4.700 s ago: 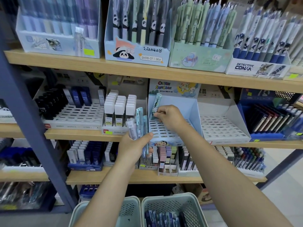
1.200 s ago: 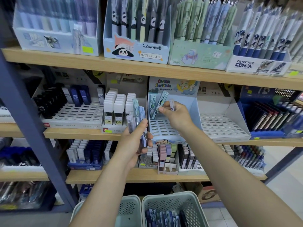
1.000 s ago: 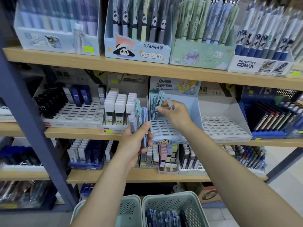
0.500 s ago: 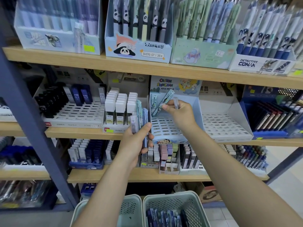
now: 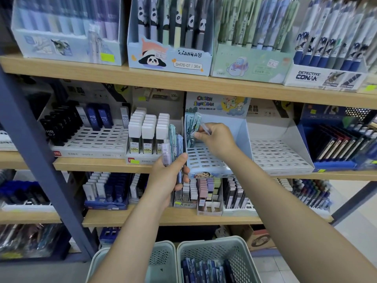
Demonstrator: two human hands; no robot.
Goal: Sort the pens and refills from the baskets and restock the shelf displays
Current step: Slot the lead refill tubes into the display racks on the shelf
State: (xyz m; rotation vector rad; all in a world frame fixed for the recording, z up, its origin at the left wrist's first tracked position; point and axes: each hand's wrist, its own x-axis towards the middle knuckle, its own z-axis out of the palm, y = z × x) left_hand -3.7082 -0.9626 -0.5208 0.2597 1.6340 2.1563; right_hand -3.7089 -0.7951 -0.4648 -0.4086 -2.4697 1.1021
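Observation:
My left hand point(image 5: 170, 176) grips a small bunch of refill cases point(image 5: 172, 146), teal, blue and pale purple, in front of the middle shelf. My right hand point(image 5: 217, 139) reaches into the light-blue Crayon Shinchan display box point(image 5: 238, 135) and pinches a teal refill case point(image 5: 192, 132) standing at the box's back left; a small clear case point(image 5: 206, 128) is tucked between its fingers. Another teal case point(image 5: 188, 121) stands in the slots beside it. Below, two pale green baskets point(image 5: 240, 248) sit on the floor; the right one holds several dark blue packs point(image 5: 206, 270).
A white slotted display point(image 5: 277, 156) sits right of the blue box. White-capped lead cases point(image 5: 149, 129) and black HB lead cases point(image 5: 61, 123) fill the displays to the left. Pen boxes point(image 5: 169, 37) line the upper shelf. A blue-grey upright point(image 5: 36, 150) crosses the left side.
My right hand has pressed the teal case from a slant to nearly upright against the box's back left. My left hand has held its bunch almost still.

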